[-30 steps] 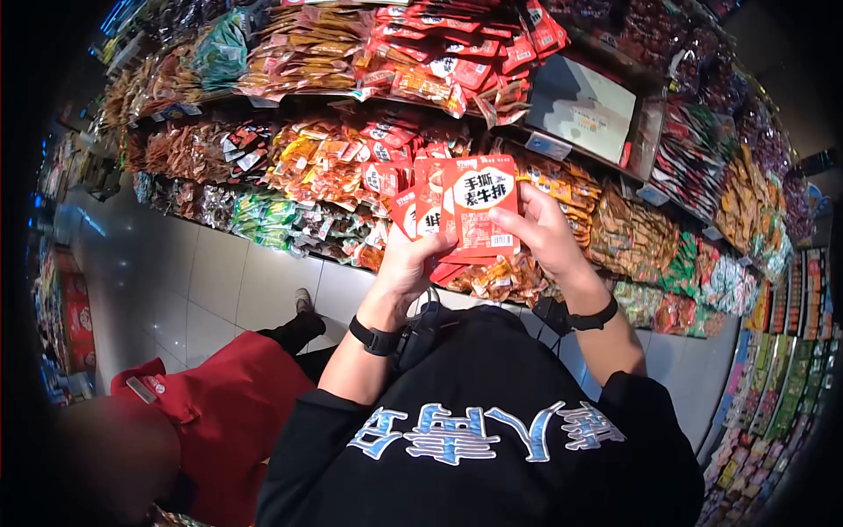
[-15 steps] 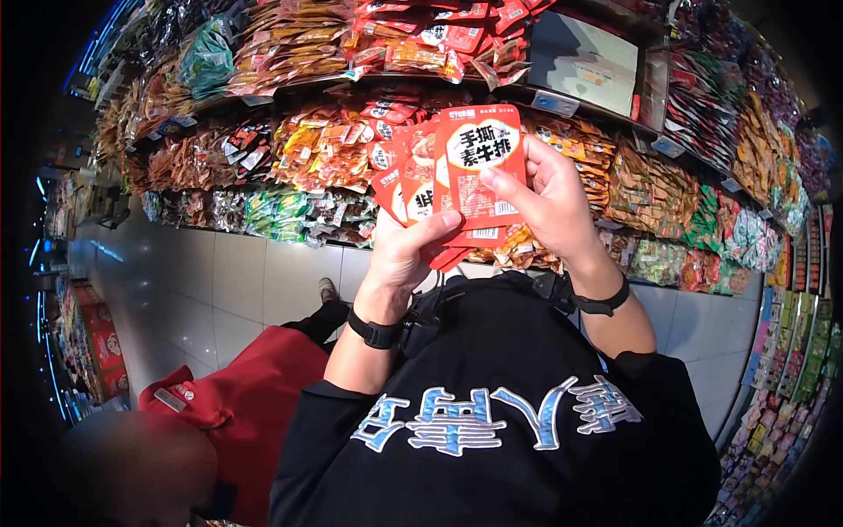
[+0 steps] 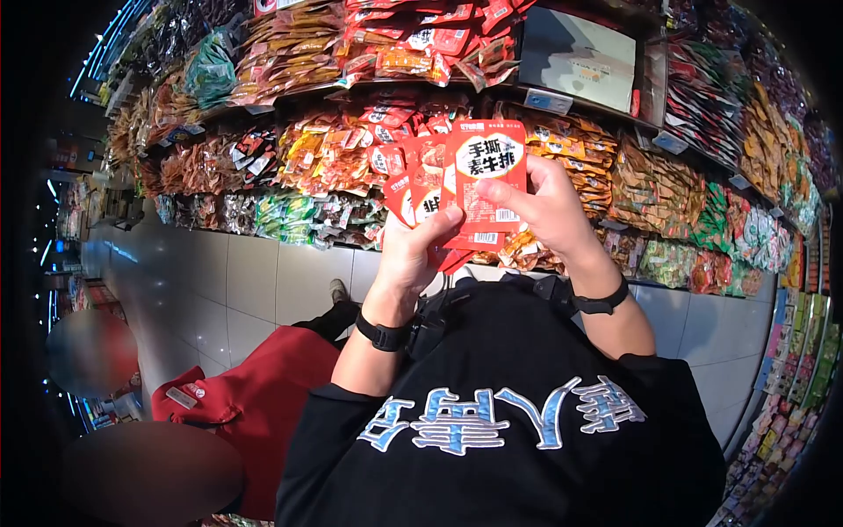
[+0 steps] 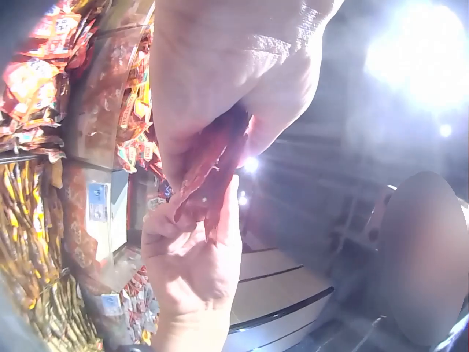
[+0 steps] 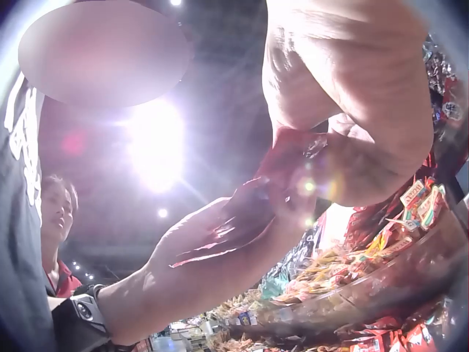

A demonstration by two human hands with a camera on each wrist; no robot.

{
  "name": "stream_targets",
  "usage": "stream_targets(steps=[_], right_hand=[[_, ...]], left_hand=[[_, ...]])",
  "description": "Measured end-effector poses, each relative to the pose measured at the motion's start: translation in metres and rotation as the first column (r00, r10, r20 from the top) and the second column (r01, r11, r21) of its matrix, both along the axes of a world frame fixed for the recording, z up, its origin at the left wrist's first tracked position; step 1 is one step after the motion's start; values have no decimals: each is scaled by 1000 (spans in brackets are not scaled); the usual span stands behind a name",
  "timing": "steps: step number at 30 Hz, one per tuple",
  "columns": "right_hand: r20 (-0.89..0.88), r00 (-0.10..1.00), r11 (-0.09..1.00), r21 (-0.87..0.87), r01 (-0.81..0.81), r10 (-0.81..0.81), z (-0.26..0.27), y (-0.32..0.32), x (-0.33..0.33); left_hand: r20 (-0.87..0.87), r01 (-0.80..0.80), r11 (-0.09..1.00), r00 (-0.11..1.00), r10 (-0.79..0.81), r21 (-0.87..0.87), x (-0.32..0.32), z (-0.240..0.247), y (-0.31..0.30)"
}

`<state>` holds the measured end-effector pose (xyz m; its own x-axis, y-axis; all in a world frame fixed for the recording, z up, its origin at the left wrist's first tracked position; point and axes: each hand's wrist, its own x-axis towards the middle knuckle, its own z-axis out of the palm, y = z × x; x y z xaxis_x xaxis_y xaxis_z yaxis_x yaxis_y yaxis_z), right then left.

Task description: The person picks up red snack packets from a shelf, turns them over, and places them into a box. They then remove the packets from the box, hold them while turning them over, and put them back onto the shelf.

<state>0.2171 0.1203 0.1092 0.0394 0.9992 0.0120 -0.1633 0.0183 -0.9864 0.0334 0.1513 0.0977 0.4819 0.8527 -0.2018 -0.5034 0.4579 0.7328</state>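
Several flat red snack packets with black lettering are fanned out in front of the chest in the head view. My left hand (image 3: 411,250) grips the fanned packets (image 3: 428,180) at their lower left, thumb across the front. The rightmost packet (image 3: 492,189) lies over the others, and my right hand (image 3: 553,211) pinches its right side with the thumb on its face. In the left wrist view the packets (image 4: 209,176) appear edge-on between both hands. The right wrist view shows the red packets (image 5: 282,165) in shadow, with the left hand (image 5: 198,242) beyond.
Tiered shelves of bagged snacks (image 3: 320,158) curve across the front. A pale box panel (image 3: 580,66) stands on the upper tier. A person in a red top (image 3: 272,378) is close at the left, on the tiled floor (image 3: 250,281). More hanging goods (image 3: 795,351) line the right.
The packets have spread wider, the rightmost one shifting right in my right hand. The head view has shifted, and another blurred head has come into sight at the left.
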Motion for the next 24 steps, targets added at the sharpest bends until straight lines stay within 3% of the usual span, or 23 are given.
stream_targets(steps=[4,6,9,12,13,16,18,20,21,22,24], right_hand=[[-21,994,994,24,109,-109,-10,-5,30],[-99,983,987,-44,151,-155,-8,-7,50],[-368,926,993,-106,45,-81,-7,-7,72],[-452,889,979,-204,-26,-71,-9,-10,88],[-416,906,983,-186,0,-79,-7,-10,92],[-322,942,994,35,107,-90,-4,-12,111],[-30,996,955,282,94,-89,-2,-20,128],[166,986,835,544,-86,-6,1,-37,126],[468,883,686,635,-355,23,13,-39,133],[639,769,564,634,-528,1,9,-39,138],[786,617,470,557,-685,-34,-2,-44,140]], left_hand=[[31,-58,993,998,61,-105,18,-2,-4],[9,-50,999,999,50,-21,30,0,-8],[-58,0,1000,998,0,4,45,-1,-17],[-231,40,999,972,-38,3,63,-7,-23],[-231,-13,992,972,42,126,76,-8,-28],[-113,61,998,991,-65,-34,89,-9,-34],[-46,88,991,995,-93,-101,92,-27,-35],[91,97,978,993,-81,-184,96,-36,-45],[67,8,970,998,9,-244,102,-35,-49],[137,22,958,990,18,-287,104,-33,-51],[-28,-40,994,999,37,-98,107,-21,-55]])
